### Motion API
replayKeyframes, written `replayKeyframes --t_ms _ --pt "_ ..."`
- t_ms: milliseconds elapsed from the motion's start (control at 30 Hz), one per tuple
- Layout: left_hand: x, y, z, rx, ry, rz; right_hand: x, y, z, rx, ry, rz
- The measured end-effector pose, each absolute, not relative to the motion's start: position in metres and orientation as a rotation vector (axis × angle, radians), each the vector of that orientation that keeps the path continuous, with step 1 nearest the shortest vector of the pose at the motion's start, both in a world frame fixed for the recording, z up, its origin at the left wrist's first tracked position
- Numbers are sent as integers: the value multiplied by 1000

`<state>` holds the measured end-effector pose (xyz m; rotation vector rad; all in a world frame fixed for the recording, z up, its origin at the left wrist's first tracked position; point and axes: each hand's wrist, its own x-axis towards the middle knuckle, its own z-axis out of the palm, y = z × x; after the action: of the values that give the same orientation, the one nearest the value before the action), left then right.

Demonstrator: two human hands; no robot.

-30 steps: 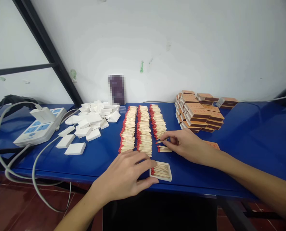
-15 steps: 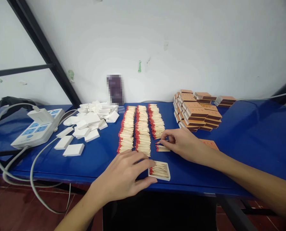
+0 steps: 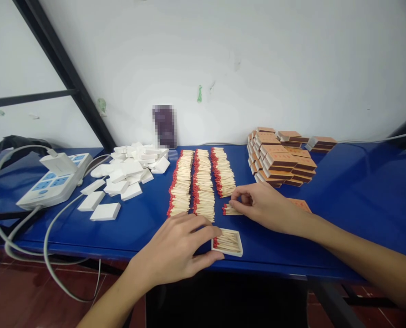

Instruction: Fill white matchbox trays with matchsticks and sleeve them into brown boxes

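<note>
Centrally on the blue table (image 3: 342,205), the left hand (image 3: 174,253) braces the open tray (image 3: 227,242) at the near edge between thumb and forefinger. The right hand (image 3: 264,205) pinches a small match bundle (image 3: 227,210) lying just beyond it. Recommended: square the heads leftward, matching the tray.

We could not identify the pixelated object (image 3: 164,126) at the wall. The right hand (image 3: 267,207) hid the pinched end of the match bundle (image 3: 227,210) and part of an orange box (image 3: 301,204). The left hand (image 3: 175,250) covered the gripped left end of the tray (image 3: 229,243). Both forearms ran out of frame.
</note>
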<state>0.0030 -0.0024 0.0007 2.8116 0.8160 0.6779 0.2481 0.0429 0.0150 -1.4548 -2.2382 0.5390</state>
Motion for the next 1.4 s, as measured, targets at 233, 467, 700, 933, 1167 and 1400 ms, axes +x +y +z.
replayKeyframes --t_ms 233,467,700,933,1167,1400 --pt "3 -3 1 2813 818 671 251 47 7 -1331 -2198 397" --pt "3 -2 1 2810 816 674 252 51 3 -1317 -2186 297" --pt "4 -3 2 2815 812 671 250 55 0 -1334 -2195 343" --pt "4 -3 1 2824 810 676 249 55 3 -1345 -2219 314" --pt "4 -2 3 2825 815 681 249 56 3 -1389 -2209 330" --pt "3 -3 2 2826 813 676 253 52 7 -1382 -2223 430"
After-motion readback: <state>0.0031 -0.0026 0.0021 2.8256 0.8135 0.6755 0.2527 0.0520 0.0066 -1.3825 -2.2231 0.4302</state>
